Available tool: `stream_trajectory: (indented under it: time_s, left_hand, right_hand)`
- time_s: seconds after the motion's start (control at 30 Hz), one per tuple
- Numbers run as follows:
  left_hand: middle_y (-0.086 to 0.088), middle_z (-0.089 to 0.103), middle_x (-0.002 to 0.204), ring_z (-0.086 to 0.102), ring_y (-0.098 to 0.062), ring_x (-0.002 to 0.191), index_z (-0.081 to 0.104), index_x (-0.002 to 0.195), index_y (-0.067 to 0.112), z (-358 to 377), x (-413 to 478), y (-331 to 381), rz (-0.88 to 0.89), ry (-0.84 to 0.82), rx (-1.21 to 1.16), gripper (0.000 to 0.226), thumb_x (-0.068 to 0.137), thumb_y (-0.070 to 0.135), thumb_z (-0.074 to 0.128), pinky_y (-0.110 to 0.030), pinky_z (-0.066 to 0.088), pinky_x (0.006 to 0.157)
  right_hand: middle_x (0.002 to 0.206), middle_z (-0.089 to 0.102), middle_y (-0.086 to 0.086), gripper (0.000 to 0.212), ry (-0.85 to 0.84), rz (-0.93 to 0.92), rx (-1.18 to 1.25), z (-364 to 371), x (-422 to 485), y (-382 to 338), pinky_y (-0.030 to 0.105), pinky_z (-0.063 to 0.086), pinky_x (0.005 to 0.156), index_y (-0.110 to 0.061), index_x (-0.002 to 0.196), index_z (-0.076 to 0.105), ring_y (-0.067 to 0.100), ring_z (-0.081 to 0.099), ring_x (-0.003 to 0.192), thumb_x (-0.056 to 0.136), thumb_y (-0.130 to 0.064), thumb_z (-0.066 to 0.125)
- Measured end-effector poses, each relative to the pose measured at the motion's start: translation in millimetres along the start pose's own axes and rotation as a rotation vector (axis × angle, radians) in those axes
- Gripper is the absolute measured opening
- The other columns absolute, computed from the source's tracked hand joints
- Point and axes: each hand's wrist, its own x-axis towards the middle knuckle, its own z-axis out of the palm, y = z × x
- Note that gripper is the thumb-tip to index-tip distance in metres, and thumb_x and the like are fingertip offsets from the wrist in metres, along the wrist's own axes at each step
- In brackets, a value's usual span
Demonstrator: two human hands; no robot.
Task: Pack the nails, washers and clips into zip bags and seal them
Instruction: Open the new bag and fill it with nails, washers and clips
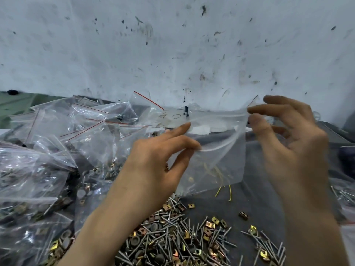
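— Filling the upper half, a scuffed whitish wall (172,45), speckled with dark marks. Under it, a table (259,204) draped in dark grey cloth.

— And heaped on the left of that cloth?

— Clear zip bags (38,169) in a pile, the lower ones packed with hardware, the upper ones flat, with red strips along the mouths.

— Then the hands?

— Left hand (153,169) up from low centre, thumb and middle finger pinching the near lip of a clear zip bag (217,160), index finger stretched straight and touching the far lip. Right hand (292,146) raised on the right, thumb and index finger pinching the bag's upper right corner, the other fingers loosely bent and holding nothing.

— And the bag's place?

— Held off the cloth between the two hands, above the middle of the table, in front of the foot of the wall. Mouth pulled apart, judging by the curved zip line. Seemingly empty, though hard to tell for sure through the plastic.

— Beneath it?

— A loose pile (172,240) of nails, dark round washers and brass-coloured clips, spread over the cloth at bottom centre, just beside the left forearm. To its right, a smaller scatter of nails (269,244) near the right forearm.

— Anything smaller?

— By the wall, a paper scrap (172,117) with handwriting, unreadable. A single clip (243,215) lying apart between the two scatters. Thin yellow wire strands (230,192) on the cloth just below the bag's lower edge.
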Motion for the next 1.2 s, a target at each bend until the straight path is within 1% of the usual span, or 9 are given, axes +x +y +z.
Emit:
stream_trajectory:
  time_s: [0.1, 0.2, 0.3, 0.43, 0.57, 0.8, 0.97, 1.03, 1.2]
  left_hand:
    - [0.022, 0.059, 0.110, 0.040, 0.021, 0.116, 0.073, 0.086, 0.021, -2.8, 1.4, -6.1, -0.065, 0.042, -0.021, 0.018, 0.083, 0.004, 0.069, 0.009, 0.033, 0.070]
    - [0.018, 0.061, 0.120, 0.049, 0.017, 0.108, 0.066, 0.086, 0.041, -6.1, 4.0, -16.0, -0.175, 0.102, 0.021, 0.022, 0.086, 0.019, 0.063, 0.005, 0.036, 0.075]
    - [0.013, 0.065, 0.120, 0.053, 0.014, 0.101, 0.065, 0.086, 0.043, -11.5, 5.2, -27.1, -0.259, 0.156, 0.020, 0.020, 0.086, 0.023, 0.061, 0.002, 0.039, 0.076]
    - [0.014, 0.067, 0.116, 0.050, 0.028, 0.092, 0.064, 0.083, 0.045, -16.5, 4.9, -34.0, -0.279, 0.184, 0.032, 0.026, 0.087, 0.020, 0.062, -0.007, 0.042, 0.085]
    - [0.014, 0.067, 0.114, 0.048, 0.031, 0.093, 0.064, 0.083, 0.045, -16.2, 5.3, -36.2, -0.271, 0.181, 0.042, 0.026, 0.087, 0.019, 0.063, -0.003, 0.041, 0.080]
    - [0.014, 0.067, 0.115, 0.051, 0.023, 0.100, 0.064, 0.085, 0.045, -16.7, 5.2, -36.9, -0.263, 0.173, 0.044, 0.026, 0.087, 0.019, 0.063, -0.004, 0.041, 0.082]
    - [0.013, 0.067, 0.115, 0.053, 0.016, 0.105, 0.065, 0.085, 0.044, -16.4, 5.6, -36.8, -0.271, 0.175, 0.039, 0.024, 0.087, 0.020, 0.062, -0.013, 0.043, 0.089]
    - [0.015, 0.067, 0.116, 0.053, 0.019, 0.105, 0.066, 0.085, 0.044, -16.3, 5.4, -36.9, -0.277, 0.171, 0.031, 0.022, 0.086, 0.022, 0.061, -0.012, 0.043, 0.089]
    - [0.015, 0.067, 0.114, 0.052, 0.023, 0.097, 0.066, 0.084, 0.044, -16.8, 5.4, -37.2, -0.275, 0.182, 0.053, 0.024, 0.087, 0.021, 0.062, -0.010, 0.043, 0.088]
  right_hand:
    - [0.083, 0.067, -0.010, 0.011, -0.120, 0.204, -0.076, -3.0, 1.9, 18.3, 0.008, 0.042, 0.062, -0.035, 0.074, 0.064, -0.003, 0.061, 0.073, 0.084, -0.031, 0.066]
    - [0.064, 0.064, -0.007, 0.018, -0.613, 0.441, -0.301, 2.2, -2.1, 43.6, 0.020, 0.044, 0.057, -0.026, 0.067, 0.062, 0.008, 0.060, 0.060, 0.084, -0.024, 0.067]
    - [0.067, 0.065, 0.002, 0.013, -1.116, 0.610, -0.365, 23.8, -17.8, 64.6, 0.022, 0.047, 0.053, -0.018, 0.076, 0.063, 0.012, 0.060, 0.057, 0.088, -0.014, 0.065]
    - [0.065, 0.060, 0.002, 0.014, -1.417, 0.733, -0.443, 56.5, -38.6, 80.2, 0.020, 0.047, 0.045, -0.003, 0.098, 0.067, 0.013, 0.057, 0.053, 0.084, -0.003, 0.065]
    - [0.068, 0.061, 0.001, 0.020, -1.472, 0.693, -0.502, 69.2, -45.1, 83.3, 0.021, 0.047, 0.045, -0.005, 0.098, 0.069, 0.015, 0.058, 0.059, 0.078, -0.002, 0.072]
    - [0.079, 0.063, -0.001, 0.016, -1.504, 0.609, -0.498, 73.3, -48.4, 85.3, 0.029, 0.053, 0.069, -0.008, 0.093, 0.072, 0.018, 0.059, 0.077, 0.078, -0.007, 0.073]
    - [0.095, 0.069, 0.006, 0.014, -1.512, 0.556, -0.493, 75.0, -49.9, 87.5, 0.030, 0.052, 0.070, -0.011, 0.093, 0.072, 0.018, 0.060, 0.079, 0.079, -0.007, 0.072]
    - [0.088, 0.066, 0.002, 0.013, -1.519, 0.544, -0.482, 75.4, -50.3, 89.0, 0.027, 0.050, 0.064, -0.012, 0.092, 0.071, 0.015, 0.058, 0.074, 0.079, -0.007, 0.071]
    - [0.088, 0.067, 0.002, 0.012, -1.345, 0.580, -0.377, 76.1, -49.8, 92.1, 0.031, 0.052, 0.072, -0.016, 0.088, 0.067, 0.014, 0.060, 0.076, 0.078, -0.013, 0.074]
